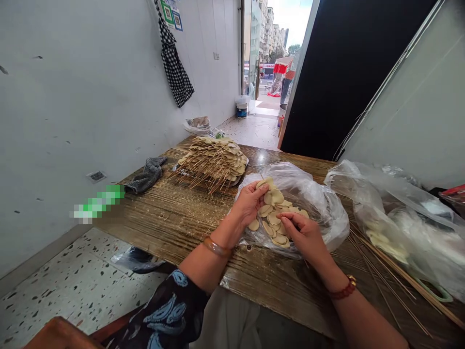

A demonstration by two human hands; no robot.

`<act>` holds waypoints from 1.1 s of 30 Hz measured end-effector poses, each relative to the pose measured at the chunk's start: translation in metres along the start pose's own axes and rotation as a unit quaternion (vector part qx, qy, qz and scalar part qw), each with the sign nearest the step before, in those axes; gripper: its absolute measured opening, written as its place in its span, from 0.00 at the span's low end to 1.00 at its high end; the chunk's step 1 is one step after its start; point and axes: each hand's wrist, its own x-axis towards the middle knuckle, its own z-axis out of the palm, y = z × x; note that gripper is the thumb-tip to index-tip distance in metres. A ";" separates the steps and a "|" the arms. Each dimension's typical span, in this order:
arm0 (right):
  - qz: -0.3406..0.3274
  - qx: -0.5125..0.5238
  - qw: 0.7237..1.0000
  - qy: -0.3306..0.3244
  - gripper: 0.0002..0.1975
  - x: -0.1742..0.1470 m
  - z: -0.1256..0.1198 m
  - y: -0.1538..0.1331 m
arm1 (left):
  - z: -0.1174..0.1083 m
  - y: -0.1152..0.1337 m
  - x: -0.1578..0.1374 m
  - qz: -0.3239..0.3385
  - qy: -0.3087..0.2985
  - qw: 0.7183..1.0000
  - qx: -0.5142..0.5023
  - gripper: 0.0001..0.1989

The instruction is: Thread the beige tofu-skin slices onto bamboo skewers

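Left hand [250, 199] grip holds slices [268, 183]; right hand [304, 233] pinches a skewer [306, 263].
Skewer mostly hidden; bag [421, 230] cut off right.

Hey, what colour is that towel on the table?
Grey: the towel, best seen in the head view.
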 end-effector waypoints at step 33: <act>0.079 0.111 0.981 0.141 0.15 0.009 -0.022 0.008 | -0.004 -0.009 0.005 0.058 -0.033 0.948 0.311 0.15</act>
